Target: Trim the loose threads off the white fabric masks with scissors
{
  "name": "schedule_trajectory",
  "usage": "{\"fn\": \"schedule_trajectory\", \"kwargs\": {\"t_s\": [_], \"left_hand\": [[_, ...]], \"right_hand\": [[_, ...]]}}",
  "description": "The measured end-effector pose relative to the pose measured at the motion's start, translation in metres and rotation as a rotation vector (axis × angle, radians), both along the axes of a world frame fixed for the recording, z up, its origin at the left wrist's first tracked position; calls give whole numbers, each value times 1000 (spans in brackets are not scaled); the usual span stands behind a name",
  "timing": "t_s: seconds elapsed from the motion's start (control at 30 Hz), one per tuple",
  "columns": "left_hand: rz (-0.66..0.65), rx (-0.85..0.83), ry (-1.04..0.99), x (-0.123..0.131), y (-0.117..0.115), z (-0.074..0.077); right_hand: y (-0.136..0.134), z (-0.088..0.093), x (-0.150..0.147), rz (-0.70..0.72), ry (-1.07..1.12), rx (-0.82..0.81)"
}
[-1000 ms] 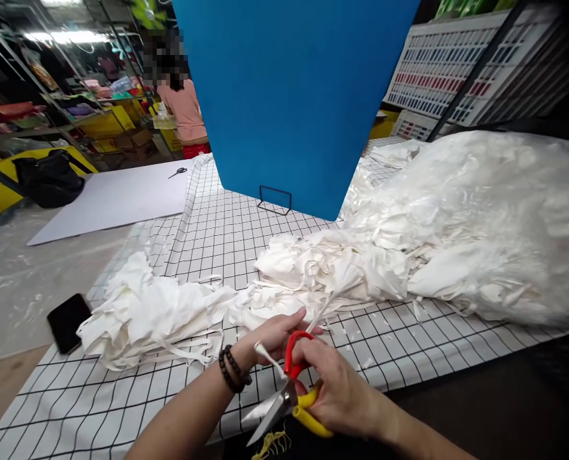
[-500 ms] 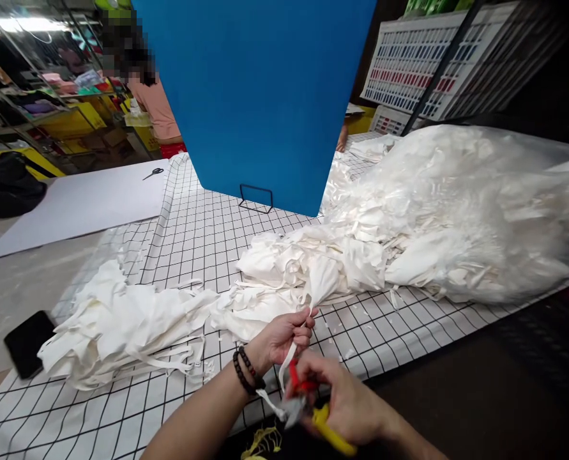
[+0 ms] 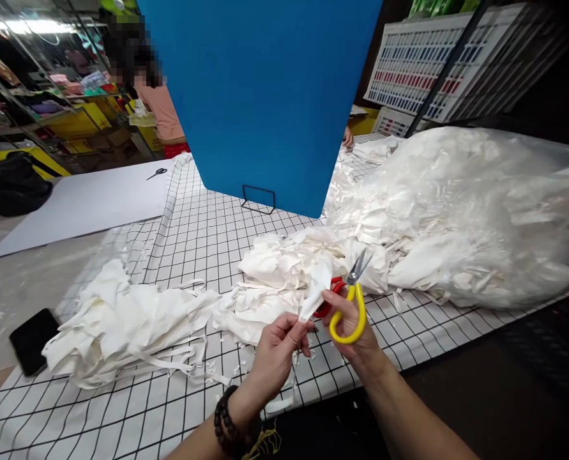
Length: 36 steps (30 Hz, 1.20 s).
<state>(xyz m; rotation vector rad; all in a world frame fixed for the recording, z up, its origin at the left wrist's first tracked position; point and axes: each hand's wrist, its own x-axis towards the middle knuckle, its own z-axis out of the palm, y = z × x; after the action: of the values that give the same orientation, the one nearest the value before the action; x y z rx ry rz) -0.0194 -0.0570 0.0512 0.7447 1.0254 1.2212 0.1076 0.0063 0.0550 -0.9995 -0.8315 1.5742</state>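
My left hand (image 3: pixel 279 348) pinches one end of a white cloth piece (image 3: pixel 318 285) between thumb and fingers. A narrow white strap hangs below that hand. My right hand (image 3: pixel 361 348) holds scissors (image 3: pixel 361 308) with one red and one yellow handle, blades pointing up and away from me. Its fingertips are at the right edge of the cloth piece; whether they grip it I cannot tell. Behind both hands is a loose heap of white cloth pieces (image 3: pixel 269 259). Another pile of white pieces with straps (image 3: pixel 116 319) lies to the left.
A large clear plastic bag (image 3: pixel 485 211) of white pieces fills the right side. An upright blue board (image 3: pixel 269 108) stands on the checked tablecloth (image 3: pixel 188 243). A black phone (image 3: pixel 34 342) and dark scissors (image 3: pixel 158 173) lie at left. A person (image 3: pixel 162 112) is partly hidden behind the board.
My right hand has risen from below my left hand to its right, turning the scissors blades upward. The strap has left the blades. My left hand has shifted slightly down.
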Motion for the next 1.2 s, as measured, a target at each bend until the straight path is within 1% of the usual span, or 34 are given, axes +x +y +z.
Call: {"fn": "schedule_trajectory", "kwargs": {"t_s": [0.07, 0.1, 0.13, 0.2, 0.27, 0.3, 0.37, 0.43, 0.47, 0.53, 0.57, 0.67, 0.8, 0.97, 1.2], "left_hand": [[108, 151, 78, -2, -1, 2], [130, 206, 92, -2, -1, 3], [128, 242, 77, -3, 0, 3], [76, 270, -12, -5, 1, 2], [23, 274, -88, -7, 2, 0], [11, 274, -90, -7, 2, -1], [-8, 262, -25, -9, 2, -1], [-41, 249, 70, -10, 1, 1], [-57, 249, 112, -11, 1, 2], [-79, 274, 182, -11, 0, 4], [-84, 291, 210, -12, 0, 5], [-94, 326, 257, -13, -2, 6], [-102, 337, 286, -14, -3, 6], [-109, 356, 380, -17, -5, 9], [-120, 387, 416, -17, -6, 13]], "right_hand": [[-10, -3, -3, 16, 73, -29], [-14, -7, -3, 68, 78, -40], [-18, -12, -3, 135, 61, -49], [-23, -20, 2, 241, -23, -59], [-26, -20, 14, 255, -166, -13], [-27, -16, 23, 238, -268, 38], [-29, 0, 41, 240, -545, 178], [-30, 21, 56, 327, -854, 316], [-31, 31, 61, 367, -974, 363], [-33, 45, 65, 410, -1134, 417], [-33, 49, 64, 412, -1182, 430], [-34, 52, 60, 420, -1255, 456], [-34, 53, 55, 437, -1287, 483], [-36, 56, 52, 406, -1334, 508], [-39, 55, 53, 398, -1380, 529]]}}
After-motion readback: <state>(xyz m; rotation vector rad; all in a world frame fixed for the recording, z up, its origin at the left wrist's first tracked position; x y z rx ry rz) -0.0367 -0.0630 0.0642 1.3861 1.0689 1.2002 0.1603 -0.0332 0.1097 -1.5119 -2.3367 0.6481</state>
